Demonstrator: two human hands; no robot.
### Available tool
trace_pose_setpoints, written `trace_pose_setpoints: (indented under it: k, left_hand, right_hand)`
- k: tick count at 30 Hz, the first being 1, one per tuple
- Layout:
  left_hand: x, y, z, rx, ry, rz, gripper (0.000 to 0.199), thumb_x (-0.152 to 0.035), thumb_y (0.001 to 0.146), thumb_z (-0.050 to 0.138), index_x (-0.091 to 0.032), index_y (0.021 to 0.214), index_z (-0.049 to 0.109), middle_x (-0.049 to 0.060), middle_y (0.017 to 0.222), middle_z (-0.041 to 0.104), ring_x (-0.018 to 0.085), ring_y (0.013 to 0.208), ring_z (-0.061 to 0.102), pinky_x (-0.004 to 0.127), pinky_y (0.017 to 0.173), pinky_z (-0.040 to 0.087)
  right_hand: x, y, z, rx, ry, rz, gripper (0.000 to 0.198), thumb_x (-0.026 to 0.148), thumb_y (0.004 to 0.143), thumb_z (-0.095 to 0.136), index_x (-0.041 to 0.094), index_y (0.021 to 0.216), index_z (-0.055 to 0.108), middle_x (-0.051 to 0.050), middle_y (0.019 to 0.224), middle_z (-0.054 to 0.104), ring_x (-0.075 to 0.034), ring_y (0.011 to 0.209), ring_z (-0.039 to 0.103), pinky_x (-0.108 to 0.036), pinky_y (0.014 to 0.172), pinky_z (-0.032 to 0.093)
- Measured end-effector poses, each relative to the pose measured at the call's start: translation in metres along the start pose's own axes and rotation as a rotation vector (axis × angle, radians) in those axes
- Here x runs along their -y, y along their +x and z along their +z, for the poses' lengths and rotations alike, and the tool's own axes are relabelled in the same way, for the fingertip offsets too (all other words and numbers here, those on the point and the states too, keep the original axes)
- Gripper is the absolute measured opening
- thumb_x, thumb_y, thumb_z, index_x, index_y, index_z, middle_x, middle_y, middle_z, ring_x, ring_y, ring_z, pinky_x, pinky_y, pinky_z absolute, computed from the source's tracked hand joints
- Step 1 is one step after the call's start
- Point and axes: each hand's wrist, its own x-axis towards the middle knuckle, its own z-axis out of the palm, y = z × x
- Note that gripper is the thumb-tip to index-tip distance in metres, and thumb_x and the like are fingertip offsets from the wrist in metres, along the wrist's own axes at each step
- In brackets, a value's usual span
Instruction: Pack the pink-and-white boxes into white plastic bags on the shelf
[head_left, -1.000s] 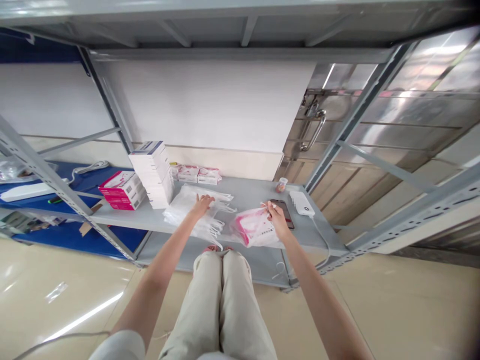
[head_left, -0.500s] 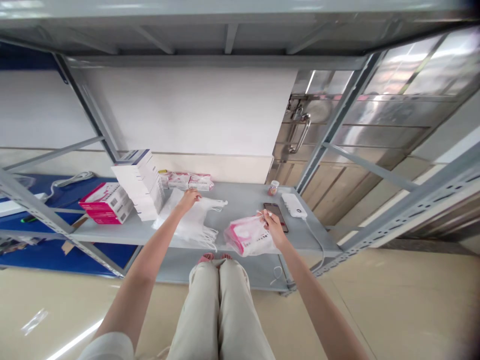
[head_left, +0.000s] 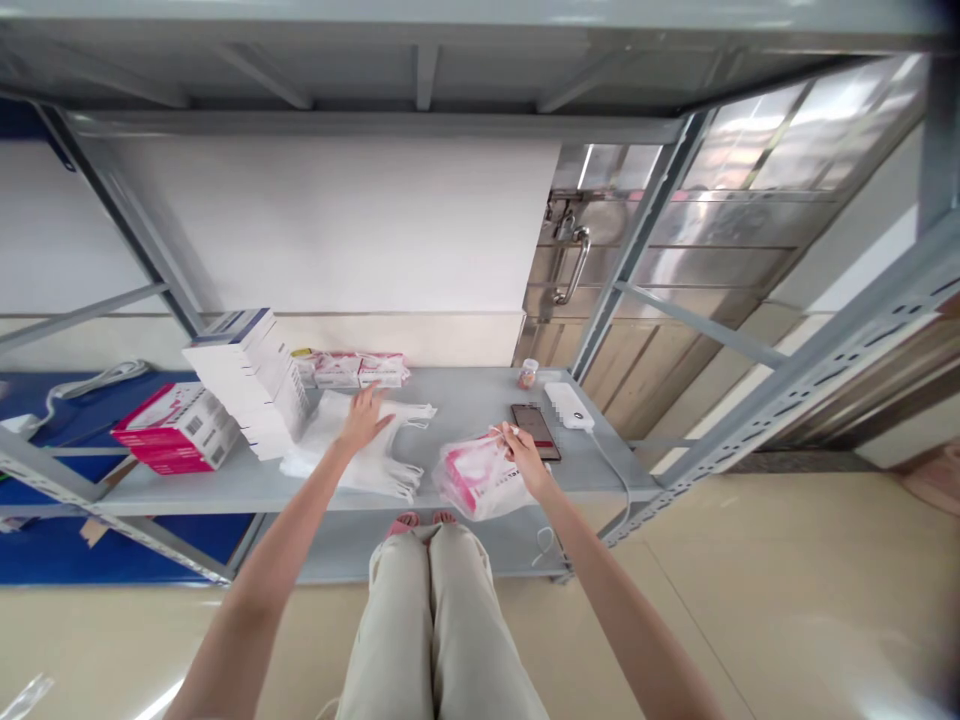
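My right hand (head_left: 523, 458) pinches the gathered top of a thin plastic bag (head_left: 480, 478) near the shelf's front edge. Pink and white packaging shows through the film. On the left, a stack of flat white plastic bags (head_left: 352, 462) lies with its handle loops toward the right. My left hand (head_left: 364, 420) is over that stack, fingers spread, with nothing visible in it; whether it touches the bags I cannot tell. Just beyond my right hand, a dark phone (head_left: 536, 432) lies flat.
A tall stack of white boxes (head_left: 251, 385) stands at left, with pink and white boxes (head_left: 180, 428) beside it. Bagged packs (head_left: 360, 370) lie along the back. A small jar (head_left: 528, 374) and a white device (head_left: 568, 405) with a cable are at right. Metal posts (head_left: 637, 250) frame the shelf.
My left hand's fingers have spread out over the bag stack. My right hand keeps hold of the filled plastic bag. The whole view has shifted slightly.
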Motion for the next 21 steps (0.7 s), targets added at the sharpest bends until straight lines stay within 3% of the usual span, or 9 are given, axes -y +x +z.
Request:
trace_pose_setpoints:
  k: [4, 7, 10, 15, 18, 21]
  left_hand:
    - [-0.037, -0.06, -0.006, 0.271, -0.034, 0.421, 0.061, -0.046, 0.083, 0.06, -0.022, 0.138, 0.05, 0.013, 0.146, 0.046, 0.028, 0.139, 0.036, 0.044, 0.119, 0.015]
    - [-0.042, -0.109, 0.006, 0.342, 0.006, 0.605, 0.061, -0.032, 0.086, 0.055, -0.028, 0.146, 0.042, 0.006, 0.148, 0.045, 0.023, 0.138, 0.041, 0.04, 0.119, 0.02]
    - [-0.027, -0.127, 0.023, 0.255, 0.207, 0.583, 0.059, -0.023, 0.093, 0.043, -0.026, 0.151, 0.032, 0.005, 0.152, 0.039, 0.02, 0.14, 0.037, 0.04, 0.118, 0.022]
    - [-0.005, -0.107, 0.031, 0.067, 0.446, 0.598, 0.06, -0.039, 0.098, 0.037, -0.014, 0.152, 0.028, 0.011, 0.154, 0.032, 0.022, 0.143, 0.031, 0.042, 0.116, 0.024]
    - [-0.004, -0.099, 0.031, 0.022, 0.517, 0.623, 0.065, -0.048, 0.098, 0.037, -0.012, 0.151, 0.028, 0.013, 0.154, 0.032, 0.024, 0.144, 0.03, 0.044, 0.116, 0.024]
    - [-0.001, -0.094, 0.036, 0.041, 0.552, 0.58, 0.066, -0.045, 0.097, 0.04, -0.013, 0.153, 0.024, 0.014, 0.154, 0.034, 0.025, 0.144, 0.03, 0.045, 0.116, 0.026]
  right_hand:
    - [0.002, -0.001, 0.002, -0.021, -0.006, -0.013, 0.061, 0.083, 0.059, 0.059, 0.022, 0.063, 0.061, 0.002, 0.055, 0.046, -0.011, 0.05, 0.038, -0.026, 0.047, 0.029]
    - [0.002, -0.001, 0.001, -0.057, -0.005, 0.002, 0.061, 0.083, 0.057, 0.062, 0.022, 0.064, 0.063, 0.001, 0.058, 0.05, -0.011, 0.051, 0.04, -0.026, 0.048, 0.031]
    - [0.001, 0.0, 0.001, -0.051, 0.0, 0.003, 0.06, 0.081, 0.059, 0.062, 0.021, 0.07, 0.067, -0.001, 0.062, 0.055, -0.011, 0.051, 0.041, -0.026, 0.048, 0.03]
    - [0.004, 0.003, 0.01, -0.033, 0.043, -0.017, 0.06, 0.079, 0.061, 0.063, 0.02, 0.066, 0.063, 0.0, 0.059, 0.053, -0.01, 0.049, 0.036, -0.026, 0.046, 0.026]
    - [0.009, 0.004, 0.017, 0.002, 0.048, -0.022, 0.061, 0.08, 0.06, 0.062, 0.019, 0.067, 0.062, 0.002, 0.056, 0.05, -0.009, 0.049, 0.033, -0.025, 0.046, 0.024]
    - [0.011, 0.005, 0.021, 0.03, 0.038, -0.019, 0.063, 0.082, 0.058, 0.062, 0.019, 0.067, 0.062, 0.003, 0.055, 0.048, -0.009, 0.048, 0.032, -0.025, 0.046, 0.023]
